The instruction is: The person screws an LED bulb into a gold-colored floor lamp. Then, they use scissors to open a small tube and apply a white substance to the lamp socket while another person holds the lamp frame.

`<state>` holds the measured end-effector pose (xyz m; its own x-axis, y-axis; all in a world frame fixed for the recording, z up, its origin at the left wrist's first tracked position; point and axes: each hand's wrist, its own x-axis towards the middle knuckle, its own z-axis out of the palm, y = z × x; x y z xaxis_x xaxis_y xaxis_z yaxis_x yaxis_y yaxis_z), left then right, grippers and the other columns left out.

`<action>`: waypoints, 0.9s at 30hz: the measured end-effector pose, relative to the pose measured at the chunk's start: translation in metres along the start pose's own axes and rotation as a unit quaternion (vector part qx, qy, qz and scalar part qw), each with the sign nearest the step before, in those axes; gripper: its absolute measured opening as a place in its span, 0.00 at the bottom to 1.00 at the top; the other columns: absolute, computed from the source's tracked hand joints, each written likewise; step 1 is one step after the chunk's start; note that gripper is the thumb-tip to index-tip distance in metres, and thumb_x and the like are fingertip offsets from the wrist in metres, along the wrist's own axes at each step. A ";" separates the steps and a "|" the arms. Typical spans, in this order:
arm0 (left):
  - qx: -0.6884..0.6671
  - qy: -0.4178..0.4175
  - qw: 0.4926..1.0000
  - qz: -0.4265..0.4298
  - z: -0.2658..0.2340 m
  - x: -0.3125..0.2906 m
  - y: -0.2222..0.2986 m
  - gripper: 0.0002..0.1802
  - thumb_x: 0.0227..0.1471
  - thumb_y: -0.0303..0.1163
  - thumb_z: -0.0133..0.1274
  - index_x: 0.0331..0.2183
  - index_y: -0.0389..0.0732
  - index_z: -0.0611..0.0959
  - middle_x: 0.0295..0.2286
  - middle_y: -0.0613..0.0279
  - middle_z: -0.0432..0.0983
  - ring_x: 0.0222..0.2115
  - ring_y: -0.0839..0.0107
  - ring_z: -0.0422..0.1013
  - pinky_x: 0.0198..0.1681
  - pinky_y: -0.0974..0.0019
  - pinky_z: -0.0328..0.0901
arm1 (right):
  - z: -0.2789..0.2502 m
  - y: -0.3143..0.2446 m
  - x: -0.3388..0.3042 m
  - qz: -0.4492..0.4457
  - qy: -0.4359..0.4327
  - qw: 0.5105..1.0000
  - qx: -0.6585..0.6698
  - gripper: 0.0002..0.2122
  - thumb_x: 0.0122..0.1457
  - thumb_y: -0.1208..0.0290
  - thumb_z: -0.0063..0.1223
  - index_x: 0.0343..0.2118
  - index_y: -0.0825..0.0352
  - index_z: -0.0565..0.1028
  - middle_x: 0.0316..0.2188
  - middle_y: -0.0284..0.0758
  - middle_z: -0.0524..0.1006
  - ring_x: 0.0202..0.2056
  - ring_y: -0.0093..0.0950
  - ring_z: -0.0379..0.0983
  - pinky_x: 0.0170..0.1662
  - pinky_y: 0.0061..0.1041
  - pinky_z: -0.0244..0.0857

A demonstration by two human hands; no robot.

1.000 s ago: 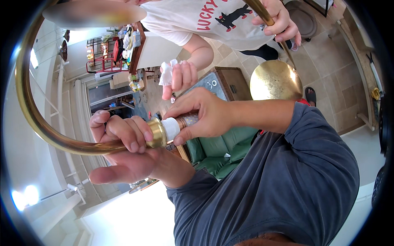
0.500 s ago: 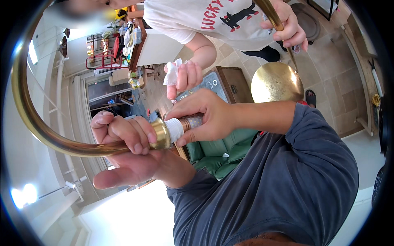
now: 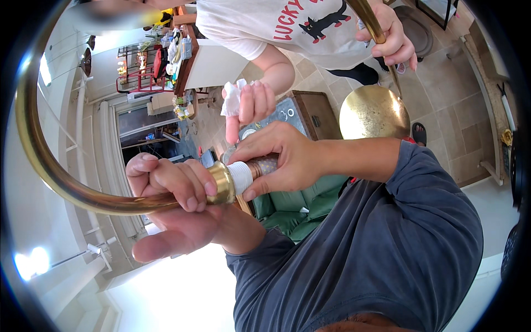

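A thick curved brass tube [image 3: 99, 202] sweeps round the left side and ends in a flared brass collar [image 3: 223, 182]. My left hand [image 3: 185, 185] is palm up, its fingers curled over the tube just behind the collar and its thumb stretched out. From the collar comes a white ribbed section [image 3: 240, 176], then a copper-coloured ring [image 3: 255, 168] and a speckled grey piece [image 3: 268, 163]. My right hand [image 3: 293, 155] is wrapped round that speckled piece, its thumb near the white section. The palm hides the piece's far end.
Opposite, a person's hand [image 3: 257, 105] holds crumpled white tissue [image 3: 233, 98] near my right hand. Their other hand [image 3: 395, 41] grips a brass rod [image 3: 368, 19] by a round brass disc [image 3: 379, 113]. Beyond are a green sofa [image 3: 285, 207] and a wooden cabinet [image 3: 316, 113].
Both my hands and the collar have shifted slightly right and down. The collar is tilted a little differently. The other person's tissue hand has moved slightly right.
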<state>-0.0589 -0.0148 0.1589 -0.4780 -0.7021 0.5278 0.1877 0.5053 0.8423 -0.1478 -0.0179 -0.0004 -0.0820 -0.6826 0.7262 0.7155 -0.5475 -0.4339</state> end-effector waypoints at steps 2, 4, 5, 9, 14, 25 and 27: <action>0.003 0.000 1.000 0.000 0.000 0.000 0.000 0.55 0.51 0.72 0.47 0.50 0.22 0.65 0.18 0.67 0.61 0.14 0.82 0.56 0.21 0.75 0.62 | 0.000 0.000 0.000 -0.019 0.006 1.000 -0.016 0.24 0.45 0.66 0.74 0.43 0.72 0.79 0.32 0.42 0.80 0.32 0.33 0.77 0.35 0.28 0.68; 0.002 0.006 1.000 0.001 0.001 -0.001 0.001 0.55 0.51 0.72 0.47 0.50 0.22 0.65 0.18 0.67 0.61 0.14 0.82 0.56 0.21 0.75 0.62 | 0.000 0.001 0.000 -0.040 0.009 0.998 -0.037 0.24 0.44 0.66 0.75 0.43 0.72 0.78 0.32 0.42 0.80 0.32 0.33 0.78 0.35 0.28 0.68; 0.002 0.008 1.000 0.001 0.001 -0.001 0.002 0.55 0.51 0.72 0.47 0.50 0.22 0.65 0.18 0.68 0.61 0.14 0.82 0.56 0.21 0.75 0.62 | 0.001 0.001 0.000 -0.040 0.009 0.998 -0.040 0.24 0.44 0.66 0.75 0.43 0.72 0.78 0.33 0.42 0.80 0.33 0.34 0.78 0.36 0.28 0.69; -0.001 0.007 1.000 0.004 0.002 -0.001 0.000 0.55 0.51 0.72 0.47 0.50 0.22 0.65 0.18 0.68 0.61 0.14 0.82 0.56 0.20 0.75 0.62 | 0.001 -0.001 -0.001 -0.042 0.013 0.998 -0.052 0.24 0.44 0.67 0.75 0.43 0.73 0.78 0.34 0.42 0.80 0.34 0.34 0.78 0.37 0.28 0.69; 0.002 0.013 1.000 0.003 0.003 -0.001 0.000 0.55 0.52 0.72 0.46 0.50 0.21 0.65 0.18 0.68 0.61 0.13 0.82 0.56 0.20 0.75 0.61 | 0.002 0.001 -0.003 -0.036 0.014 0.999 -0.035 0.24 0.45 0.68 0.74 0.44 0.73 0.78 0.33 0.42 0.80 0.34 0.32 0.78 0.37 0.27 0.68; -0.004 -0.002 1.000 -0.017 -0.001 -0.006 0.009 0.53 0.55 0.71 0.43 0.52 0.23 0.62 0.19 0.64 0.64 0.14 0.79 0.58 0.22 0.71 0.63 | 0.003 -0.002 -0.005 -0.018 0.015 0.999 -0.046 0.22 0.45 0.67 0.74 0.42 0.72 0.79 0.33 0.41 0.80 0.34 0.32 0.78 0.37 0.27 0.69; -0.002 -0.003 1.000 -0.019 -0.001 -0.006 0.010 0.54 0.55 0.71 0.42 0.54 0.23 0.60 0.20 0.62 0.65 0.15 0.77 0.60 0.23 0.69 0.64 | 0.004 -0.004 -0.005 -0.026 0.020 0.998 -0.045 0.22 0.45 0.67 0.74 0.42 0.72 0.79 0.33 0.42 0.80 0.34 0.33 0.78 0.37 0.27 0.69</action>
<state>-0.0530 -0.0062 0.1643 -0.4905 -0.7179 0.4940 0.1729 0.4754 0.8626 -0.1471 -0.0107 0.0000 -0.1459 -0.6701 0.7278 0.6445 -0.6225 -0.4439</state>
